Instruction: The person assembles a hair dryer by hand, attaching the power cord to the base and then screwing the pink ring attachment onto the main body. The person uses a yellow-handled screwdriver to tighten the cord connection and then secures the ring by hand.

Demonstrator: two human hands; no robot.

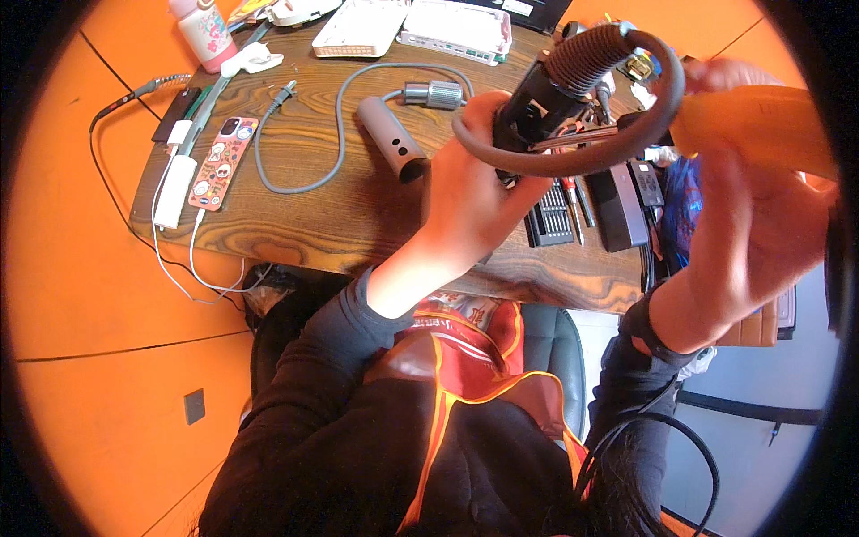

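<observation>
My left hand (470, 197) is wrapped around a black cylindrical part (537, 107) with a ribbed cord sleeve at its upper end. From that sleeve a thick grey cord (677, 89) loops round in front of the hand. Thin wires (582, 136) stretch from the black part toward my right hand (743, 215). That hand is closed around a yellow-orange tool handle (756, 125), raised at the right; the tool's working end is hard to make out. On the table, left of my left hand, lies a grey hollow tube (389, 134) with two round holes.
A grey cable with a plug (284, 93) and an inline cylinder (434, 94) curls over the wooden table. Left stand a phone (224, 161), white power strip (175, 192) and pink bottle (204, 36). White boxes (455, 32) sit behind; a bit set (549, 219) and dark box (617, 208) lie right.
</observation>
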